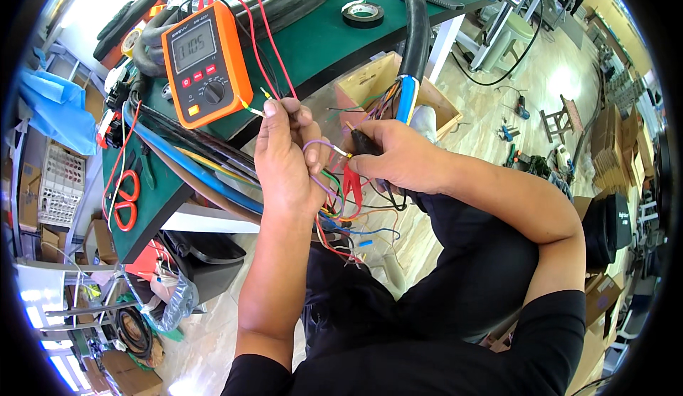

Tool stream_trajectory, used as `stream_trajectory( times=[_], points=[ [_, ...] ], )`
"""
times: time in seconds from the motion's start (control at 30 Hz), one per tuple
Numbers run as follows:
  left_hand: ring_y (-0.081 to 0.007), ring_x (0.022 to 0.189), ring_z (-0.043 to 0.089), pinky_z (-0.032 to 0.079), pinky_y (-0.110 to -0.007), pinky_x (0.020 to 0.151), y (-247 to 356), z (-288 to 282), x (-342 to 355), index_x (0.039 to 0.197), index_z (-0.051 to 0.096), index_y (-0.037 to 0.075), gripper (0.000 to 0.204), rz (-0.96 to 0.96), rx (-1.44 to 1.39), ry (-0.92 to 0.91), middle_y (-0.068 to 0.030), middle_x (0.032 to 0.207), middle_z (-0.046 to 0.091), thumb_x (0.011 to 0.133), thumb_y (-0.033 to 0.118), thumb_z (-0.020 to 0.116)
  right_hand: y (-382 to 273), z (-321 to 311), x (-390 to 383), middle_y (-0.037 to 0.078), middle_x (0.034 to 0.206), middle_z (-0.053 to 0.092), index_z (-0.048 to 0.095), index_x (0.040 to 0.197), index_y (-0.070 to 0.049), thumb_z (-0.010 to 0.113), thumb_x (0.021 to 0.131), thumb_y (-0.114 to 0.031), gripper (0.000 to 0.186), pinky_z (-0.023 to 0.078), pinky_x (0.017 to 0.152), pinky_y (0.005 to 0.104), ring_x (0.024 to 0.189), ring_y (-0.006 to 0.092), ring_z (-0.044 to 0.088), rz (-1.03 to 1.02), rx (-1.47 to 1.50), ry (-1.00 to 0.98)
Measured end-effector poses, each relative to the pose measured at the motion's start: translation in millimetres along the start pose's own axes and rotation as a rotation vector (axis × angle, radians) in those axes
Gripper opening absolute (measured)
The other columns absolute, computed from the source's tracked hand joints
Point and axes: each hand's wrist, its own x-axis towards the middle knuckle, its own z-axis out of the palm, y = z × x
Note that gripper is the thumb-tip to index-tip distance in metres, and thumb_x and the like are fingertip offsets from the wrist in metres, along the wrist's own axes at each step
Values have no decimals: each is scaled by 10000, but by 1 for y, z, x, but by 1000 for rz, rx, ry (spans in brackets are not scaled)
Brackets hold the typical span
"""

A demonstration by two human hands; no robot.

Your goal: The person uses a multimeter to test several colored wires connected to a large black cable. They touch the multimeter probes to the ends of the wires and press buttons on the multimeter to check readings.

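My left hand (284, 161) is closed, pinching thin wires between thumb and fingers. A white wire end with a metal tip (255, 111) sticks out past the thumb. My right hand (405, 155) grips a black alligator clip (365, 140) beside the left fingers. A purple wire (320, 142) loops from the left hand to a white end at the right fingertips. Just below hangs a red alligator clip (352, 185); whether the right fingers touch it, I cannot tell. An orange handheld meter (208, 61), its display lit with digits, lies left of my hands with red and black leads attached.
Red-handled scissors (126, 200), black tape (363, 14) and thick blue cable (192, 175) lie on the green table (313, 40). A thick black cable (414, 33) hangs over its edge by a wooden box (373, 76). Loose wires dangle above my lap. A stool (509, 44) stands beyond.
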Motion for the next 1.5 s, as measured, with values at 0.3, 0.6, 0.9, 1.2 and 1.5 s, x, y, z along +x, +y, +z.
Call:
stream_trajectory(
  times=[0.3,0.6,0.9,1.2,1.5],
  points=[
    [-89,498,471,379,-222,425,7,-19,-4,888,520,44,366,105,493,91,-47,675,546,1048,342,379,6,-1,3,50,683,579,594,930,27,649,843,-188,237,437,487,292,545,122,553,-35,-39,59],
    [-161,555,599,492,-271,490,33,-37,-16,893,493,6,388,305,790,169,-105,706,598,1059,316,328,2,-3,-1,-20,792,531,561,975,-6,668,873,-131,194,423,614,239,699,54,488,-31,-41,67],
    [-201,901,610,469,-303,781,53,-69,-6,822,476,-4,362,864,1290,223,-191,1171,642,1053,248,357,1,-8,-1,-15,844,547,559,1056,6,648,894,-131,230,440,640,235,743,53,506,12,-50,36],
    [-364,1271,472,382,-407,1028,58,-73,-1,976,525,-50,235,793,1530,247,-179,1373,525,1017,149,408,6,-6,-1,-5,682,552,585,1023,12,649,888,-163,230,423,483,245,536,66,514,-82,42,71],
    [-372,1242,482,389,-445,1020,63,-70,2,1015,528,-52,161,916,1767,259,-169,1370,527,976,89,462,4,-6,-1,4,704,570,584,1022,6,633,901,-161,212,425,485,243,535,70,517,-91,37,73]
  ],
)
